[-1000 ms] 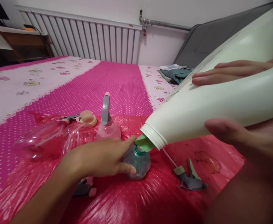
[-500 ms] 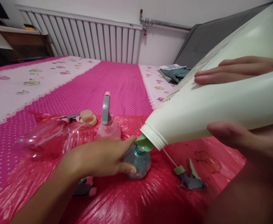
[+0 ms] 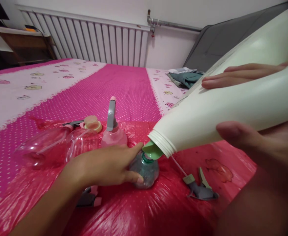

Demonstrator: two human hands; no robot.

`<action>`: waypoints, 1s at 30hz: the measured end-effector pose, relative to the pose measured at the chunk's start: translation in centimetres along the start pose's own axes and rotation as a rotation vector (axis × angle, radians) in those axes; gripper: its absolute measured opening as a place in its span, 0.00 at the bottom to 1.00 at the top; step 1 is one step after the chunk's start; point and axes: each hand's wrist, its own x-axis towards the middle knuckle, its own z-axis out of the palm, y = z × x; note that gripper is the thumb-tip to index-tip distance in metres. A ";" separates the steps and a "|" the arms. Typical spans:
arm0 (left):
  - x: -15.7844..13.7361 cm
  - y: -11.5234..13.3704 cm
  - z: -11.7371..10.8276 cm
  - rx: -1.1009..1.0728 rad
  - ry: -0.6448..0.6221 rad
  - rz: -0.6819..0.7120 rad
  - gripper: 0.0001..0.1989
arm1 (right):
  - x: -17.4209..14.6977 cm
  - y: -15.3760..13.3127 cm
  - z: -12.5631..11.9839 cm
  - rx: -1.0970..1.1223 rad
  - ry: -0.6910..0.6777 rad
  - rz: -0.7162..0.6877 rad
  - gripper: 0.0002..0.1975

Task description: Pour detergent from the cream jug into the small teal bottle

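My left hand (image 3: 119,165) is wrapped round a small clear green-tinted bottle (image 3: 146,173) with an open neck, upright on the red plastic sheet (image 3: 124,209). Tilted over it is a large white jug (image 3: 195,118), gripped in my right hand (image 3: 254,131), fingers along its handle side and thumb below. The jug's green pouring lip (image 3: 152,150) meets the bottle's mouth. Whether liquid flows is hard to make out. A grey trigger sprayer head (image 3: 201,190) with a thin tube lies to the right of the bottle.
Behind my left hand stands a pink spray bottle (image 3: 113,134). Clear pink bottles (image 3: 44,147) lie at left, near a yellowish cap (image 3: 92,124). Another sprayer head (image 3: 90,198) is partly under my left forearm. Folded clothes (image 3: 185,78) rest on the pink bedspread (image 3: 124,88).
My right hand and the body of the white jug have shifted slightly. The small bottle and my left hand stay almost in place.
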 end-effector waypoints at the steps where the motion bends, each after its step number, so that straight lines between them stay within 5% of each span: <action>1: 0.0 0.0 0.0 -0.004 -0.002 0.004 0.27 | 0.0 0.0 0.1 0.004 0.008 0.001 0.28; 16: 0.0 -0.3 0.1 -0.010 0.008 0.017 0.24 | 0.4 0.3 -0.7 -0.114 -0.051 -0.106 0.33; 26: -0.3 -0.1 0.1 -0.013 0.003 0.018 0.27 | 0.2 0.1 0.2 0.015 0.020 -0.009 0.30; 30: 0.0 -0.1 0.1 0.005 0.019 0.016 0.24 | 0.5 0.6 -0.7 -0.065 -0.047 -0.117 0.31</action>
